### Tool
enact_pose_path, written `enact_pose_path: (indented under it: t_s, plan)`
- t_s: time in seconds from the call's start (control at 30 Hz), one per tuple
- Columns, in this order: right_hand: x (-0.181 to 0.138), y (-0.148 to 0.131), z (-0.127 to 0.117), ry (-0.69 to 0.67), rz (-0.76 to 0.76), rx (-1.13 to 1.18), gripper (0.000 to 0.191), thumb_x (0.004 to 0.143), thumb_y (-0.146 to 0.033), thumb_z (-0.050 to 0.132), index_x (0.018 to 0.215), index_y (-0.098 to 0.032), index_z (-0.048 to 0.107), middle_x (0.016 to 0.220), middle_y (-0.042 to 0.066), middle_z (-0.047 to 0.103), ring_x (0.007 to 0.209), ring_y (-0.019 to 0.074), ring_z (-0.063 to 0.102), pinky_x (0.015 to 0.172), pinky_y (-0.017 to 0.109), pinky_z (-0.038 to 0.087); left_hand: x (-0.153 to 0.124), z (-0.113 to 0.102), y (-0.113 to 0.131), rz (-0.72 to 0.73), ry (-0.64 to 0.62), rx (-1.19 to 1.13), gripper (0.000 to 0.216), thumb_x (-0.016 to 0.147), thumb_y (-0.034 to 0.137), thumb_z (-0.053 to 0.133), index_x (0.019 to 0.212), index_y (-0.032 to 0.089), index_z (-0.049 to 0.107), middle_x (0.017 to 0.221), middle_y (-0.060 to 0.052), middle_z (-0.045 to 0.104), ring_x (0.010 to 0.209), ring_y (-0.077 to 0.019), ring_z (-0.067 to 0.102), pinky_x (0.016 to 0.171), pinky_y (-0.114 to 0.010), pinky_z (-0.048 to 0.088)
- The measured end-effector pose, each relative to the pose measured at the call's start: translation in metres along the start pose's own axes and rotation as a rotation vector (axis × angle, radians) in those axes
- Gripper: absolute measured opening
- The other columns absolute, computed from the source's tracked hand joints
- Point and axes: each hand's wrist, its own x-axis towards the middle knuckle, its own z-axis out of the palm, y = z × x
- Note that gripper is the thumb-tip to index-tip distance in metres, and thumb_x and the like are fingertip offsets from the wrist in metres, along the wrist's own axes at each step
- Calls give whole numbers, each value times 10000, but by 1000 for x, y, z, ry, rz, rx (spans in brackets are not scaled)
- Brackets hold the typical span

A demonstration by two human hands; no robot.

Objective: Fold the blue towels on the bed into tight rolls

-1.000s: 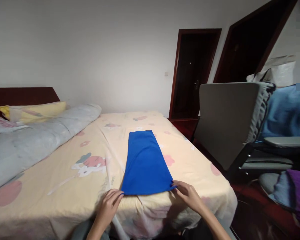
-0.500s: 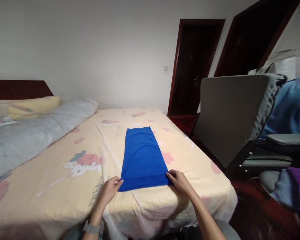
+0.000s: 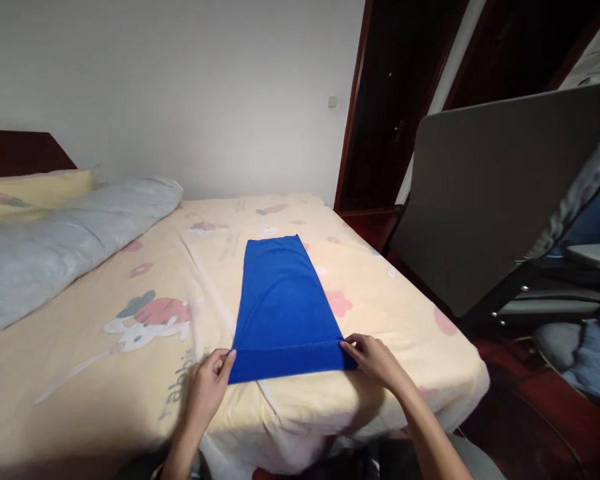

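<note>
On my feed, left hand [image 3: 209, 387] and right hand [image 3: 375, 359] pinch the blue cloth [image 3: 283, 293], near edge newly turned up (folding advances, I'd judge).

Dk wood headboard [image 3: 23, 152] UL of frame, yellow pillow [image 3: 55, 190] w/ carrot-like print just below. Lt grey bedding roll [image 3: 80, 233] runs diag, L side. Bed sheet [image 3: 405, 320] cream, pink flower + rabbit prints, ctr & lower L. White wall [image 3: 205, 87] top ctr, sm switch plate [image 3: 333, 102] nr dk door [image 3: 375, 133], upper R. Grey chair back [image 3: 485, 200] R side, armrest [image 3: 595, 255] at R edge. Bluish cloth [image 3: 595, 363] LR, above dk red floor [image 3: 595, 427].
</note>
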Motion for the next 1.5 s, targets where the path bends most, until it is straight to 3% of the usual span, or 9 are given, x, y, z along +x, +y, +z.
enact_pose_path:
  t_s: [0.1, 0.3, 0.7, 0.87, 1.07, 1.23, 1.37, 1.43, 1.5]
  plan:
    - [-3, 2, 5, 7, 23, -36, 344, 976, -468, 504, 943, -227, 748, 894, 78, 775, 830, 258, 712, 643, 289, 418, -2, -2, 1, 39, 24, 104, 415, 967, 547, 456, 833, 229, 684, 504, 40, 522, 485, -157, 524, 584, -247, 352]
    - [-7, -4, 12, 58, 96, -87, 243, 972, -432, 553, 939, -258, 718, 948, 54, 781, 897, 274, 721, 668, 303, 426, -2, 5, 1, 66, -125, 223, 312, 972, 438, 483, 907, 211, 687, 602, 5, 675, 574, -185, 659, 617, -263, 374]
    - [-8, -8, 16, 89, 130, -182, 153, 983, -406, 560, 1011, -260, 594, 905, 37, 773, 860, 296, 717, 616, 315, 373, -7, 12, 4, 176, 23, 533, 319, 1000, 414, 465, 930, 211, 701, 706, -36, 748, 666, -216, 695, 697, -319, 347]
    - [-7, -4, 15, 125, 105, -238, 208, 966, -444, 583, 943, -239, 610, 905, 58, 763, 848, 284, 715, 630, 316, 393, -7, 8, 2, 172, 23, 569, 325, 1013, 431, 451, 1024, 209, 689, 754, -42, 754, 715, -224, 700, 716, -330, 354]
    - [-3, 6, 13, 116, 59, -205, 211, 951, -423, 592, 856, -238, 623, 902, 63, 758, 840, 264, 702, 654, 308, 425, -3, 5, -10, 90, -31, 430, 291, 970, 468, 513, 1043, 230, 665, 718, -2, 716, 770, -230, 696, 714, -317, 391]
    - [-2, 7, 9, 176, -30, -130, 226, 976, -396, 523, 878, -232, 643, 902, 72, 737, 837, 260, 683, 689, 325, 466, -4, 1, -6, 276, 88, 334, 253, 1006, 390, 481, 1011, 241, 686, 993, -57, 755, 964, -240, 675, 854, -356, 436]
    - [-8, -8, 4, 344, -231, -79, 298, 1008, -413, 453, 935, -218, 666, 988, 116, 708, 949, 283, 657, 853, 389, 498, -7, 1, 3, 459, 52, 219, 277, 1030, 323, 448, 1069, 223, 703, 1138, -78, 740, 1103, -233, 657, 984, -379, 476]
    - [-12, -18, 4, 318, -360, -22, 305, 1020, -387, 436, 994, -220, 689, 1092, 123, 700, 1044, 272, 646, 942, 391, 498, -9, 5, 7, 534, -7, 209, 303, 1035, 296, 438, 1168, 223, 700, 1266, -78, 709, 1217, -235, 625, 1057, -388, 474]
    - [-15, -24, 6, 200, -439, 1, 308, 1021, -366, 447, 1092, -228, 714, 1220, 112, 684, 1141, 261, 631, 1020, 394, 490, -12, 11, 10, 598, -76, 237, 347, 1036, 287, 438, 1299, 244, 660, 1401, -63, 644, 1328, -242, 564, 1116, -409, 458]
